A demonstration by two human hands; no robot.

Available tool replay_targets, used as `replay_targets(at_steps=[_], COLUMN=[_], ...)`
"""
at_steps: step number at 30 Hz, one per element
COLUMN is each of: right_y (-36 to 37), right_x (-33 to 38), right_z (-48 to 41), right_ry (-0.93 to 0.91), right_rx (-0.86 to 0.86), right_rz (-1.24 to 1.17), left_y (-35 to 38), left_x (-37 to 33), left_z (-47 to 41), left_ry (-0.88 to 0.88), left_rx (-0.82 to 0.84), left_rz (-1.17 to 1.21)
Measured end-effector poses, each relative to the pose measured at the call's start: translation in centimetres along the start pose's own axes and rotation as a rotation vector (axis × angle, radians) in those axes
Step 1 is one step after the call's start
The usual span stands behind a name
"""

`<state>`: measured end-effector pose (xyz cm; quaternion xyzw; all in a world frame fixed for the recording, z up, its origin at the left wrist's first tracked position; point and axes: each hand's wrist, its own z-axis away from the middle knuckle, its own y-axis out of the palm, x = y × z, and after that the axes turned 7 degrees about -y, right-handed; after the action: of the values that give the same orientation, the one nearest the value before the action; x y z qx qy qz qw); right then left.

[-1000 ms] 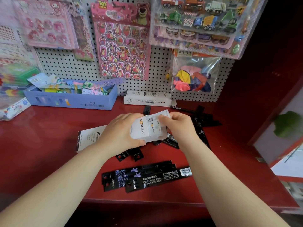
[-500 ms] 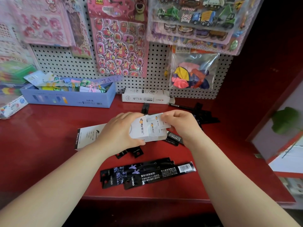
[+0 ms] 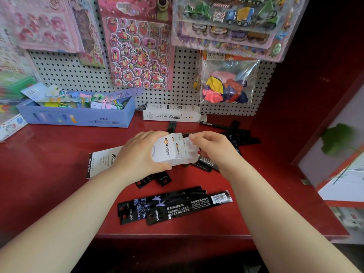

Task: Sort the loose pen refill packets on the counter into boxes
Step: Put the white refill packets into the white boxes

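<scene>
Far left, middle of the frame: blue cardboard box [image 3: 78, 117], open top, filled with mixed coloured stationery; stands on the red counter [image 3: 49, 164] against the white pegboard [image 3: 65, 73].

Upper left to upper centre: pink sticker sheets [image 3: 139, 50] hanging on the pegboard.

Left of centre: flat white box [image 3: 100, 164] lying on the counter, its right end hidden under the left hand.

Centre: left hand [image 3: 139, 154], fingers and thumb closed around the left end of a small white carton [image 3: 171, 152] held above the counter, thumb along its lower edge.

Centre, right of the carton: right hand [image 3: 214, 148], fingertips pinched on the carton's open end flaps.

Below the hands: two short black tabs [image 3: 155, 180] poking out from under the left wrist; further black packets [image 3: 206, 164] partly hidden beneath the right hand.

Lower centre: loose pen refill packets [image 3: 173, 205], long, black, about three overlapping, lying on the counter near its front edge, barcode end at the right.

Upper centre, behind the hands: long white box [image 3: 171, 113] lying at the foot of the pegboard.

Right of centre: scattered black packets [image 3: 240, 134] at the back right of the counter.

Upper right: clear bag of coloured balloons [image 3: 226, 85] hanging on the pegboard; vehicle sticker sheets [image 3: 232, 18] above it.
</scene>
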<state>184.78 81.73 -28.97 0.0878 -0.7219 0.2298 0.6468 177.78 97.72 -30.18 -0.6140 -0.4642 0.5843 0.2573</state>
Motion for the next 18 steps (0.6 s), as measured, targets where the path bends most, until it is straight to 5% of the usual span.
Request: replay_targets(at_steps=[18], right_y=[0.9], right_x=[0.4], right_z=[0.3], right_ry=[-0.028], right_rx=[0.025], right_rz=[0.039], left_y=[0.4], left_x=[-0.7], left_z=[0.3], left_ry=[0.054], left_rx=[-0.012], left_rz=[0.0])
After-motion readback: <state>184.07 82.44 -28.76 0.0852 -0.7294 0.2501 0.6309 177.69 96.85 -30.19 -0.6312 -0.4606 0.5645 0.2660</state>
